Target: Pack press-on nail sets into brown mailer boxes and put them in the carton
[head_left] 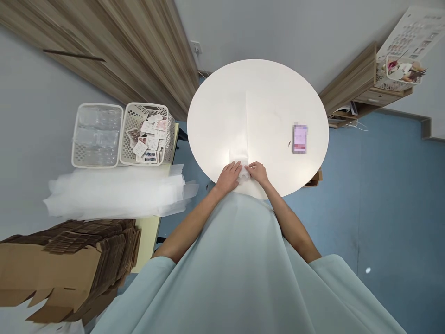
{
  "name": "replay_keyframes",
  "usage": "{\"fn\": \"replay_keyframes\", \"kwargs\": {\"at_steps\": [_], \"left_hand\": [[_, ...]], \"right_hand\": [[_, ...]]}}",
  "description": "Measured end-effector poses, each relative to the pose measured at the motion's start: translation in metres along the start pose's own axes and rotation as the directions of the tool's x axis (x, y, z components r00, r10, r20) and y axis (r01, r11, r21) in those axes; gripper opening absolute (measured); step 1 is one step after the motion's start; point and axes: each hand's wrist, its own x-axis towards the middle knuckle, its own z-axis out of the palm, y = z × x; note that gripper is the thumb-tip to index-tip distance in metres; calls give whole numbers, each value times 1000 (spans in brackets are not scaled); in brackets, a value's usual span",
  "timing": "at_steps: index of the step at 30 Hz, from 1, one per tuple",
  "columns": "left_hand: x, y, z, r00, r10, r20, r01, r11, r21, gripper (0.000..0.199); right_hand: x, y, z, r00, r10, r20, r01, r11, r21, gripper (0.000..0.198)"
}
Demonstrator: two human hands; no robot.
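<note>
A long strip of thin white foam sheet (238, 123) lies on the round white table (278, 88), running away from me. At its near end the sheet is bunched or folded over near the table's front edge; whether anything is inside cannot be made out. My left hand (229, 178) rests on the left side of this folded end, fingers stretched out and lying over it. From the other side my right hand (257, 172) pinches the sheet's right edge between thumb and fingers.
A phone with a blurred screen (299, 138) lies at the table's right. Left stand a basket of small printed cards (125, 139), a basket of clear packs (74, 139), stacked foam sheets (114, 192) and flattened cardboard boxes (52, 269). A wooden cabinet (354, 83) stands at the right.
</note>
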Motion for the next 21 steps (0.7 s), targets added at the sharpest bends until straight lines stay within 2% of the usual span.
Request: {"fn": "replay_keyframes", "kwargs": {"at_steps": [3, 5, 7, 9, 12, 16, 21], "left_hand": [[1, -1, -1, 1000, 0, 2, 0, 1000, 7, 83], [0, -1, -4, 1000, 6, 3, -6, 1000, 2, 81], [-1, -1, -8, 1000, 3, 4, -3, 1000, -11, 79], [-1, -1, -14, 1000, -9, 13, 10, 999, -32, 76], [2, -1, -22, 999, -31, 35, 34, 996, -87, 72], [5, -1, -31, 996, -73, 51, 80, 981, -177, 69], [3, -2, -38, 974, -219, 53, 224, 917, -331, 63]], "right_hand": [[-6, 1, -5, 999, -44, 6, 44, 994, -102, 26], [-12, 2, -10, 990, -139, -11, 133, 967, -215, 26], [-20, 3, -14, 958, -287, -11, 265, 898, -351, 35], [-27, 5, -17, 907, -416, 58, 394, 795, -461, 53], [-32, 9, -17, 858, -474, 199, 506, 711, -488, 62], [-28, 17, -16, 839, -500, 214, 543, 753, -371, 53], [-17, 20, -16, 883, -438, 168, 468, 850, -240, 47]]}}
